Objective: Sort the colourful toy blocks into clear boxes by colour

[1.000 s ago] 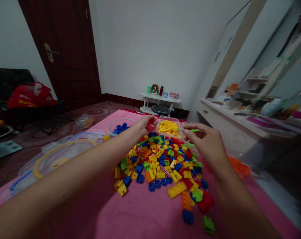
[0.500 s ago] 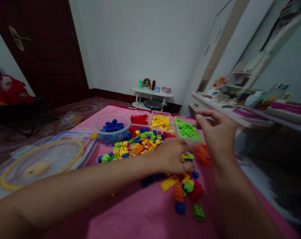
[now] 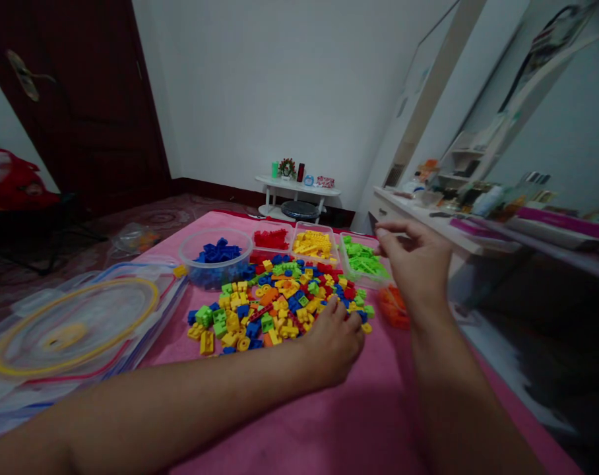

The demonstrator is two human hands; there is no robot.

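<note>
Left hand [image 3: 335, 342] curls at loose bricks [image 3: 274, 303], grip hidden — right hand [image 3: 421, 260] half-bent, hold unclear — low, gentle pressure should avoid scattering

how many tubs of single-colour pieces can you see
5: blue tub, red tub, yellow tub and green tub, left to right beyond the pile; orange tub nearer, on the right. Others may be hidden.

"Where's the heap of multicoloured plastic bricks [image 3: 280, 303]?"

"On the pink cloth [image 3: 373, 402], before and right of the round clear plastic tub [image 3: 213, 266]."

"Behind it?"

"Three rectangular clear plastic boxes [image 3: 336, 249] in a row, green plastic bricks [image 3: 363, 257] in the rightmost."
</note>
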